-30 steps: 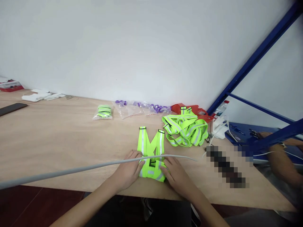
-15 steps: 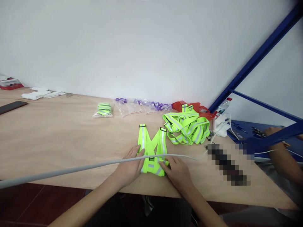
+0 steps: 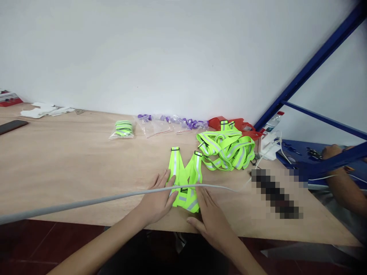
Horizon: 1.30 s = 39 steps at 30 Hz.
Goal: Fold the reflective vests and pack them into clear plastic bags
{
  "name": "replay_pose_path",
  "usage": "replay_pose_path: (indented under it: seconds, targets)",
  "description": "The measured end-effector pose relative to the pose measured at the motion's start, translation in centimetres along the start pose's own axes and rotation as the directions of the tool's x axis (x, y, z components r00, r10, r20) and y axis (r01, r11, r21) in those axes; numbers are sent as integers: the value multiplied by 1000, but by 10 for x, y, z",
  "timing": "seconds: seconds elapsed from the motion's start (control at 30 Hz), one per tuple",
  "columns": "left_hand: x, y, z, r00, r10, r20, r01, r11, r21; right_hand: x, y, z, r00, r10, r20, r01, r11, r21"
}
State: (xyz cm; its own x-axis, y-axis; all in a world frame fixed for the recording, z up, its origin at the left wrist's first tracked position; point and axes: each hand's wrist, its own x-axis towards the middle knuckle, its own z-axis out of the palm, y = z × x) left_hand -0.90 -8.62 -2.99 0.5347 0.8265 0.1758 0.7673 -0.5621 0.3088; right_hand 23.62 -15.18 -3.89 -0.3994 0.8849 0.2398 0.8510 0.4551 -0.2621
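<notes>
A neon-yellow reflective strap vest (image 3: 185, 179) lies flat near the front edge of the wooden table (image 3: 71, 164). My left hand (image 3: 157, 200) lies open on the table with its fingertips on the vest's left side. My right hand (image 3: 210, 215) rests open beside the vest's right lower edge, fingers stretched forward and touching it. A grey cable (image 3: 86, 202) runs across the view in front of both hands.
A heap of more neon vests (image 3: 226, 149) lies behind to the right, with red packaging (image 3: 220, 122) at the wall. A bagged vest (image 3: 123, 129), clear bags with purple pieces (image 3: 169, 124), a phone (image 3: 11, 126) and papers (image 3: 43, 110) lie further off. Another person's arm (image 3: 341, 179) is at the blue rack (image 3: 312, 164).
Both hands have flattened and slid slightly back along the vest's lower part. The view has tilted down a little.
</notes>
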Motion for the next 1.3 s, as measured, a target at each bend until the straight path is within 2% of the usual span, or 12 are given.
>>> replay_pose_path:
  seconds: [0.1, 0.2, 0.27, 0.33, 0.4, 0.47, 0.63, 0.77, 0.83, 1.0, 1.13, 1.3]
  targets:
    - [-1, -1, -1, 1000, 27, -14, -27, 1000, 3, 4, 0, -3, 999, 17, 39, -18, 999, 33]
    - [-1, -1, -2, 999, 24, -22, -24, 1000, 15, 4, 3, -6, 1000, 29, 3, -29, 996, 89]
    - [-1, 1, -2, 999, 17, -31, -16, 999, 30, 1, 6, -7, 994, 72, -78, -62, 991, 122]
    - [-1, 3, -3, 998, 12, -55, -9, 999, 49, -4, 9, -6, 969, 114, -218, -91, 989, 113]
    - [-1, 5, -2, 997, 5, -82, 1, 997, 73, -8, 12, -7, 931, 88, -355, -76, 996, 48]
    - [-1, 7, 0, 995, 8, -95, 2, 995, 102, -10, 12, -8, 912, 14, -411, -30, 999, -32]
    - [-4, 18, 7, 986, 32, -165, -4, 986, 167, -2, 12, -16, 931, -58, -361, 15, 993, -119]
    - [-7, 30, 5, 975, -75, -207, 111, 980, 167, 6, 13, -20, 927, -78, -368, 40, 993, -109]
    - [-8, 32, 3, 976, -94, -194, 120, 984, 129, 7, 14, -21, 937, -82, -339, 60, 995, -74]
    - [-8, 27, 5, 965, 30, -262, -13, 998, 64, 3, 16, -24, 975, -48, -215, 59, 997, 44]
    - [-10, 24, 14, 943, 84, -322, -65, 995, 69, 2, 15, -28, 986, -17, -168, 35, 993, 110]
    - [-8, 15, 21, 935, 138, -327, -124, 990, 64, 12, 14, -34, 998, 12, -54, 0, 978, 208]
